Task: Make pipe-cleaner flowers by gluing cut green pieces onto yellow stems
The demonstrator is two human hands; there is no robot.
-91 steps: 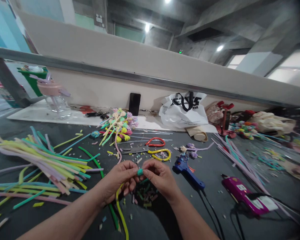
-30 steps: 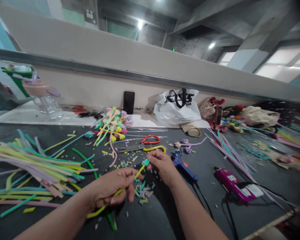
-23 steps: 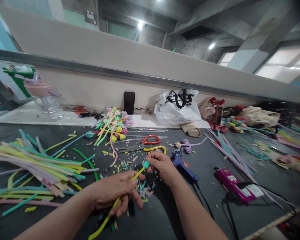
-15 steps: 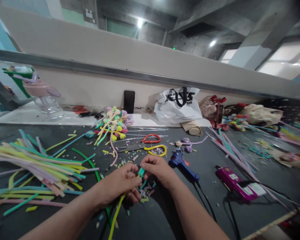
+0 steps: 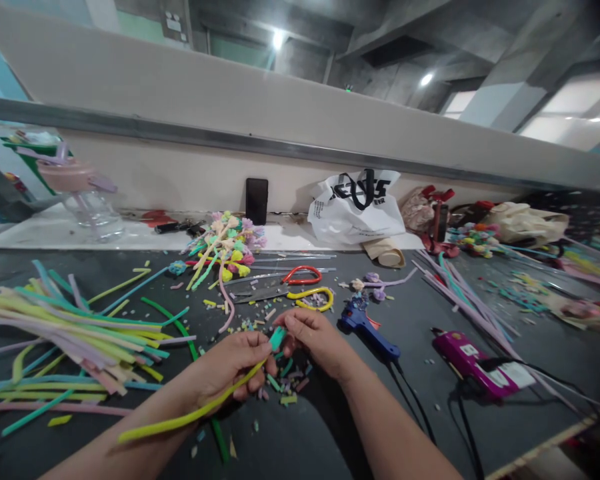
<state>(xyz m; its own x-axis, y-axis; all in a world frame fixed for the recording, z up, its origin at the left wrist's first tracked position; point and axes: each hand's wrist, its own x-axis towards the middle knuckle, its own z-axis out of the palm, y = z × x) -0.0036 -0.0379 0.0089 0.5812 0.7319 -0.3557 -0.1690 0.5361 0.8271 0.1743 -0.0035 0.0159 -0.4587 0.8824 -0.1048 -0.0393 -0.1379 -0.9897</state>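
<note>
My left hand (image 5: 237, 363) pinches a yellow pipe cleaner (image 5: 195, 412) close to its upper end, and the free length slants down over my left forearm. At that upper end sits a small teal fuzzy piece (image 5: 277, 338). My right hand (image 5: 313, 340) has its thumb and fingers closed on the teal piece from the other side. Beneath both hands lie short cut bits of pipe cleaner (image 5: 289, 400). Just beyond them are scissors (image 5: 310, 299) with one red and one yellow handle loop. A blue glue gun (image 5: 370, 331) rests right of my right hand.
A large pile of pastel pipe cleaners (image 5: 80, 333) spreads at the left. Finished fuzzy flowers (image 5: 230, 247) lie at the back, near a phone (image 5: 257, 201) and a white bag (image 5: 355, 213). On the right are a magenta device (image 5: 480, 367) with black cords and long lilac stems (image 5: 473, 307).
The yellow pipe cleaner has swung from hanging downward to slanting left across my left forearm. The teal piece has turned in my fingers and shows more.
</note>
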